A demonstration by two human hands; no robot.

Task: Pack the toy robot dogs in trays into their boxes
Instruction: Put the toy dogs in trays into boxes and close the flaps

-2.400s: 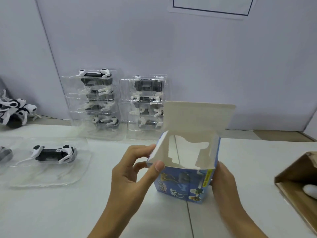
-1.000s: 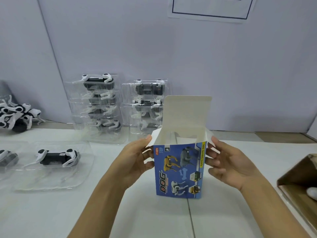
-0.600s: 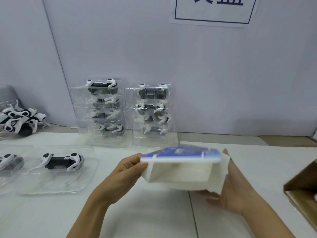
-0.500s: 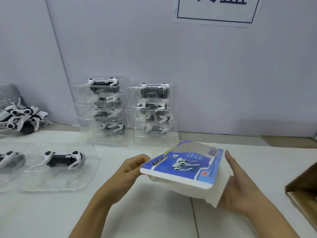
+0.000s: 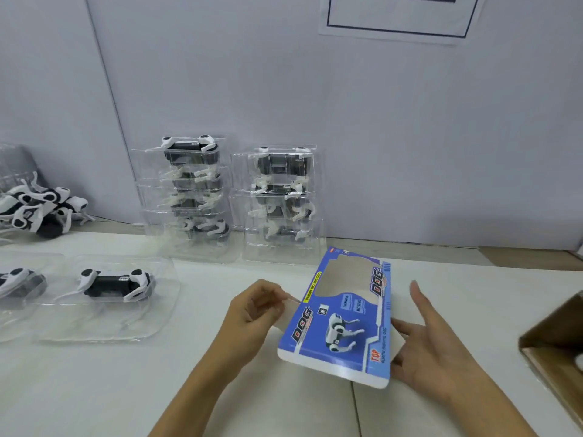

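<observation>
A white table (image 5: 94,389) carries two far stacks of clear plastic trays with black-and-white toy robot dogs (image 5: 192,197), their lower layers hard to make out. A brown cardboard carton (image 5: 555,351) is cut off at the right edge. Near centre lies the blue printed toy box (image 5: 340,323) (window face up). The left hand (image 5: 255,313) pinches its white left flap; the right hand (image 5: 432,345), fingers spread apart, touches its right side.
</observation>
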